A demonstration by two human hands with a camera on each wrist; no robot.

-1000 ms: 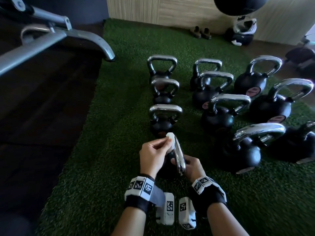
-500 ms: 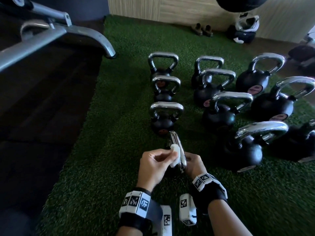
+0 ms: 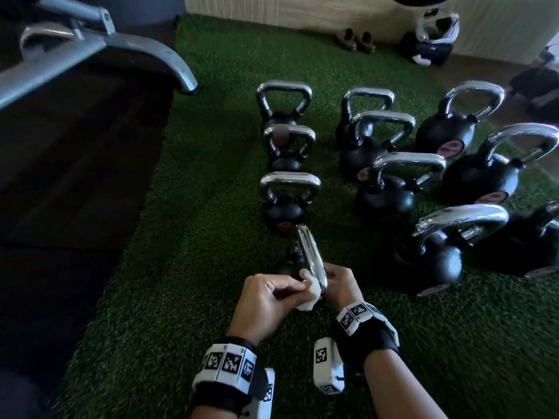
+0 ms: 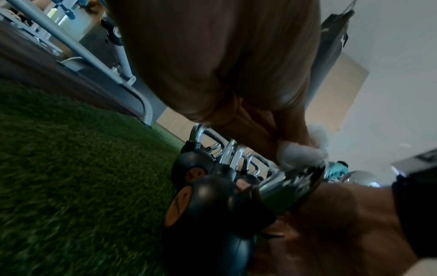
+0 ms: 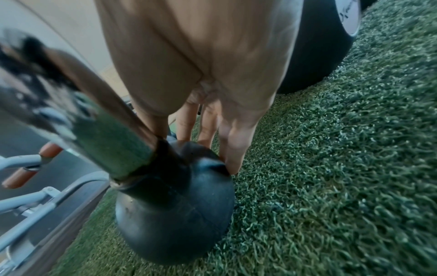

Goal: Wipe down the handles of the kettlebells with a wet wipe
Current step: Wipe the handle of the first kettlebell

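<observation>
Two hands are busy on one small kettlebell [image 3: 292, 263] that leans on the green turf [image 3: 187, 267]. From the head view, my left hand [image 3: 266, 300] pinches the wet wipe [image 3: 311, 293] and presses it on the near end of the shiny handle [image 3: 311, 258]. My right hand [image 3: 340, 282] sits just past the handle on the other side. Ahead of the grip stand many more kettlebells [image 3: 286, 195] that I think need wiping too.

From the left wrist view, the wet wipe [image 4: 300, 155] is bunched up in my fingers [image 4: 262, 134], right on top of the handle [image 4: 290, 179].

From the right wrist view, my right hand's fingers [image 5: 232, 145] are straight and push on the black ball of the kettlebell [image 5: 175, 214] to steady it. They do not curl round it.

I think the ball could roll on the soft turf, because only straight fingers prop it. Then the wipe could slip off the smooth handle.
</observation>
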